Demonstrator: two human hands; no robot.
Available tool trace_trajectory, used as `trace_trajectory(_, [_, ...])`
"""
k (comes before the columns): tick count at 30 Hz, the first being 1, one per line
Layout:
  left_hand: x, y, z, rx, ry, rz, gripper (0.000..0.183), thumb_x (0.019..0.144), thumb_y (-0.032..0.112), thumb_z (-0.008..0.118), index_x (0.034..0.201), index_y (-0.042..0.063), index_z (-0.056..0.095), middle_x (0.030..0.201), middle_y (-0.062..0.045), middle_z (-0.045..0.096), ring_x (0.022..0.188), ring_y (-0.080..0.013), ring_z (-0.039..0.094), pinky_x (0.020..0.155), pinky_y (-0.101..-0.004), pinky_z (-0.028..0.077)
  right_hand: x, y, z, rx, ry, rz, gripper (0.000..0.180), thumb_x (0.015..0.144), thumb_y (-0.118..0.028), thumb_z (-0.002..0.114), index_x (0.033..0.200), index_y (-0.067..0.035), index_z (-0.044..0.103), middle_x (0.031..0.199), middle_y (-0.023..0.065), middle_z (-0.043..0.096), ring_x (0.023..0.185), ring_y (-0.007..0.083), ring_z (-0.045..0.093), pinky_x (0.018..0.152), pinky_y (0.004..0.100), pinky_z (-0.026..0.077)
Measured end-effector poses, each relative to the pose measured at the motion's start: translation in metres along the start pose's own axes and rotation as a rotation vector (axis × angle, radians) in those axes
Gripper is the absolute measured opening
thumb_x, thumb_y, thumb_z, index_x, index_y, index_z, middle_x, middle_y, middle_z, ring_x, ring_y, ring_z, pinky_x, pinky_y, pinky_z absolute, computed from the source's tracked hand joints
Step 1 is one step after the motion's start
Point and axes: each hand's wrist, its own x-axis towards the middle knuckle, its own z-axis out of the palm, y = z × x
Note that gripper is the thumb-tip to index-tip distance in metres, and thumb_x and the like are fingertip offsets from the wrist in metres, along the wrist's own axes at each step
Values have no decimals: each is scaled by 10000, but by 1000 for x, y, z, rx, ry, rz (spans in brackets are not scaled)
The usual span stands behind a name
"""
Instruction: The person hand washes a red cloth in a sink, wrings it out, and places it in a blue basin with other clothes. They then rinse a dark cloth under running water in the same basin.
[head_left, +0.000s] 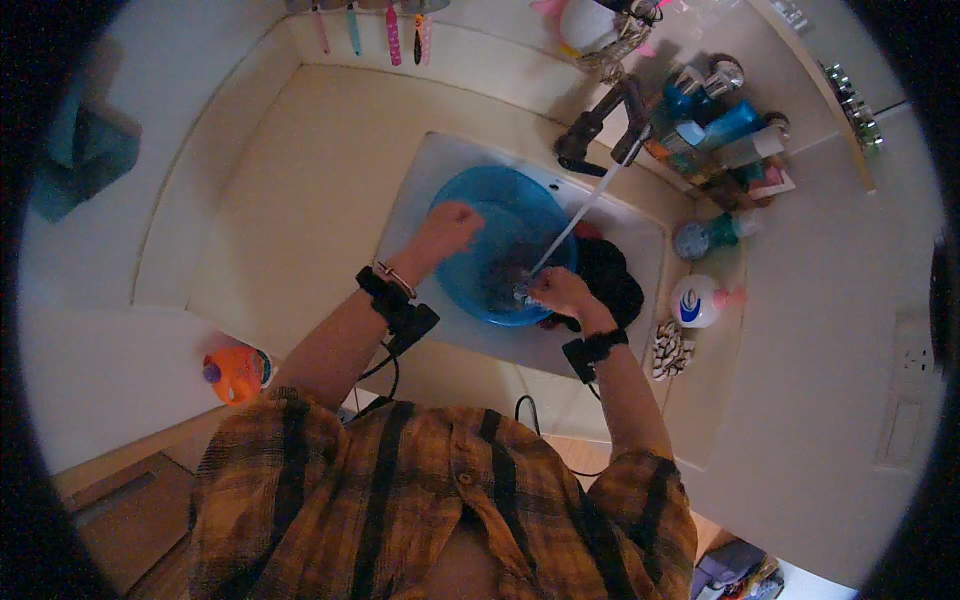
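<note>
A round blue plastic basin (480, 187) stands in the white rectangular sink (405, 202). A stream of water (577, 217) runs from the dark faucet (619, 124) into the basin, near its right side. My left hand (452, 225) is over the basin's left part with its fingers curled; whether anything is in them is unclear. My right hand (559, 291) is at the basin's right rim, beside the falling water, its fingers curled and partly hidden by blur. Dark cloth (611, 281) lies in the sink to the right of the basin.
Bottles (731, 124) crowd the back right corner. A white pump bottle (695, 301) and a pebble-patterned item (672, 351) line the right ledge. An orange bottle (234, 373) stands at left. Toothbrushes (392, 34) hang at the back. Cables (395, 375) hang from my wrist straps.
</note>
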Motion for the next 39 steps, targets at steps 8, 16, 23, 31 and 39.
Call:
trace_trajectory(8, [54,-16,76,-290,-58,377,152,872,180,614,963,63,645,924,-50,647,834,-192,630,731,-357,517,-22,26,10,194,674,-183,200,853,-228,570,847,-32,609,673,127,621,603,272,617,563,378,500])
trace_trajectory(16, [111,10,160,-832,-242,-234,217,925,313,517,864,118,592,721,-11,577,600,-156,541,513,-305,433,3,14,-39,1548,385,-85,259,946,-240,420,849,-58,577,680,18,559,509,119,504,412,246,388])
trace_trajectory(23, [98,14,156,-1298,-301,-283,309,939,419,477,873,134,576,684,14,570,553,-127,529,461,-289,424,46,18,-36,1637,388,-133,272,952,-248,415,865,-48,579,716,21,576,546,147,528,465,284,429])
trace_trajectory(31, [82,1,139,1,-9,455,223,821,238,576,943,51,589,853,-102,624,738,-249,604,598,-347,487,58,22,-21,356,659,-160,296,920,-311,486,1017,-59,607,914,177,639,796,398,622,631,427,498])
trace_trajectory(39, [42,-33,61,1102,287,886,427,574,71,727,984,57,612,1007,-153,609,981,-332,573,813,-416,465,55,32,65,-334,370,-286,466,853,-254,541,1287,-98,471,1321,233,438,1005,387,585,841,428,517])
